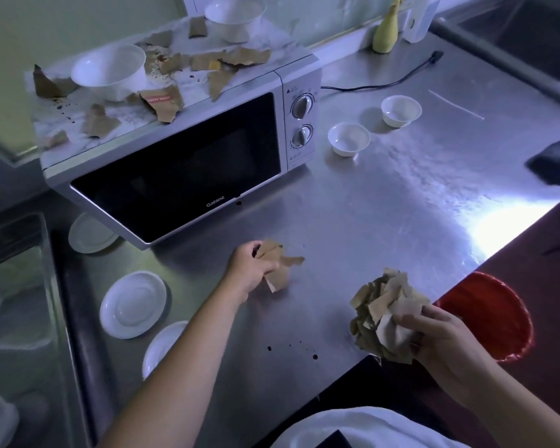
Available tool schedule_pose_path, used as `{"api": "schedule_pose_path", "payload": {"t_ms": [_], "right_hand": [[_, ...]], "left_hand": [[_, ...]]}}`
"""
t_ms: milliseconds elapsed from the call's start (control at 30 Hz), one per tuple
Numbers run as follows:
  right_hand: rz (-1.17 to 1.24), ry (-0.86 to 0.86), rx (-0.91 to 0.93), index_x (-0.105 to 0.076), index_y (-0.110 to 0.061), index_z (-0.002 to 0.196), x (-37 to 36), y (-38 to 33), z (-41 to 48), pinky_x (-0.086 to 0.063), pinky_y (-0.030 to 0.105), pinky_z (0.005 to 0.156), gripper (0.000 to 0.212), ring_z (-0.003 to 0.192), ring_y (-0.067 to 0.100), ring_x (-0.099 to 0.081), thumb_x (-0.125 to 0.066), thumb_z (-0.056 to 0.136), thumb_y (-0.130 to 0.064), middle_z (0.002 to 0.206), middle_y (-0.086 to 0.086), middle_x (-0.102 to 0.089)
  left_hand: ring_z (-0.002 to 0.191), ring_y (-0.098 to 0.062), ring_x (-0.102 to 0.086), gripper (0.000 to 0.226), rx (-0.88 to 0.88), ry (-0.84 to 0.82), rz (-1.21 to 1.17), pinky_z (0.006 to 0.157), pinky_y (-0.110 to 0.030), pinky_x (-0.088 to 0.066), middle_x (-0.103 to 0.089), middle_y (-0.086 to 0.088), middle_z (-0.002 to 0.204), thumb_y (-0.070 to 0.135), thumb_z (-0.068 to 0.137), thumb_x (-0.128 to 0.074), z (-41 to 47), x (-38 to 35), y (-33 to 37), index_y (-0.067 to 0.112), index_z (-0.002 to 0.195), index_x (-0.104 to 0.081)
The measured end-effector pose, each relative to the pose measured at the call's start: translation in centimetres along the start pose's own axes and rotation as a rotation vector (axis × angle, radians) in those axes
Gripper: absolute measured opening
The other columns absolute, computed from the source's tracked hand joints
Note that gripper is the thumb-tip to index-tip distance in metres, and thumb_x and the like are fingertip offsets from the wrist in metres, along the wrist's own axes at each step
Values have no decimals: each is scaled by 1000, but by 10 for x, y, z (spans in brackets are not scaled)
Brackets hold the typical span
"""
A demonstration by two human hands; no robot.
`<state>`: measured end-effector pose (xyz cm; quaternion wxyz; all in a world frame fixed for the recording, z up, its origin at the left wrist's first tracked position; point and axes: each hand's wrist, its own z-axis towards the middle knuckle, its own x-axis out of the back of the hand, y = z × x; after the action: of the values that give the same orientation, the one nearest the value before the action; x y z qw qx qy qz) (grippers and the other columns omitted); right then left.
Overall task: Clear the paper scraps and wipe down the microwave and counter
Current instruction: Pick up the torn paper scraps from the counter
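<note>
My left hand grips a few brown paper scraps just above the steel counter, in front of the microwave. My right hand holds a crumpled wad of brown scraps over the counter's near corner. More torn brown scraps lie scattered on the microwave's stained top, around two white bowls. Dark drops spot the counter near its front edge.
A red bin stands below the counter edge at right. Two small white cups sit right of the microwave, white saucers at left beside a sink. A dark cloth lies far right, a black cord behind.
</note>
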<state>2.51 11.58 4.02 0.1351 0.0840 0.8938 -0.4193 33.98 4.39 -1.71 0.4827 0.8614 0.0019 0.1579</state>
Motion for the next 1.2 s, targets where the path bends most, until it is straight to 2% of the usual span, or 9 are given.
{"api": "schedule_pose_path", "payload": {"t_ms": [133, 233, 400, 600, 733, 833, 1033, 1133, 1200], "right_hand": [[-63, -32, 12, -78, -3, 90, -12, -6, 2, -55, 33, 57, 18, 76, 31, -71, -71, 73, -4, 92, 25, -71], [-51, -3, 21, -78, -5, 90, -10, -15, 9, -49, 43, 75, 17, 83, 36, -68, -65, 82, 3, 95, 24, -72], [-14, 59, -11, -74, 2, 101, 25, -30, 15, -48, 50, 90, 22, 94, 38, -66, -60, 86, 9, 105, 31, -70], [119, -10, -59, -70, 2, 109, 108, -43, 14, -51, 49, 87, 31, 94, 36, -66, -64, 79, 6, 106, 27, -69], [216, 165, -76, -64, 8, 116, 191, -47, 15, -48, 39, 74, 31, 90, 35, -63, -62, 85, 6, 103, 25, -68], [269, 320, -85, -65, 6, 117, 255, -50, 21, -52, 39, 79, 30, 88, 32, -68, -62, 88, 3, 107, 26, -71], [479, 551, -160, -67, -3, 102, 370, -27, 58, -56, 31, 56, 19, 64, 21, -69, -62, 85, 6, 77, 11, -71], [556, 598, -216, -65, -5, 117, 412, -12, 95, -52, 40, 71, 35, 75, 30, -57, -61, 83, 3, 88, 18, -61], [629, 657, -291, -60, -6, 123, 441, 4, 122, -55, 52, 83, 35, 98, 39, -64, -55, 89, 4, 110, 25, -67]], "left_hand": [[83, -18, -73, 29, 5, -185, -183, 67, -31, -60, -77, 2, 85, -3, 76, -80, -52, -45, 20, 20, 91, -71], [72, -14, -73, 23, -23, -313, -268, 58, -24, -56, -78, -2, 83, -5, 78, -77, -80, -80, 39, 16, 88, -76], [65, -11, -68, 22, 15, -367, -236, 56, -22, -53, -74, -2, 76, -11, 78, -73, -96, -127, 60, 5, 92, -76], [71, -13, -69, 23, 129, -492, -73, 62, -24, -55, -76, -7, 85, -16, 82, -65, -89, -220, 75, -1, 97, -75], [79, -28, -70, 18, 293, -602, -58, 79, -46, -58, -74, -22, 94, -8, 85, -68, -84, -317, 84, 4, 97, -76], [74, -23, -72, 19, 365, -696, -41, 70, -35, -60, -75, -17, 91, -3, 92, -61, -75, -394, 83, 9, 95, -76], [95, -24, -71, 33, 643, -703, -106, 77, -33, -56, -75, -15, 107, 29, 104, -49, -55, -524, 68, 7, 113, -72], [88, -17, -74, 36, 672, -652, -86, 72, -29, -56, -78, -5, 99, 39, 103, -48, -45, -575, 58, 13, 114, -70], [101, -15, -69, 36, 643, -630, -17, 84, -29, -54, -74, 0, 107, 37, 104, -47, -40, -601, 47, 15, 128, -62]]}}
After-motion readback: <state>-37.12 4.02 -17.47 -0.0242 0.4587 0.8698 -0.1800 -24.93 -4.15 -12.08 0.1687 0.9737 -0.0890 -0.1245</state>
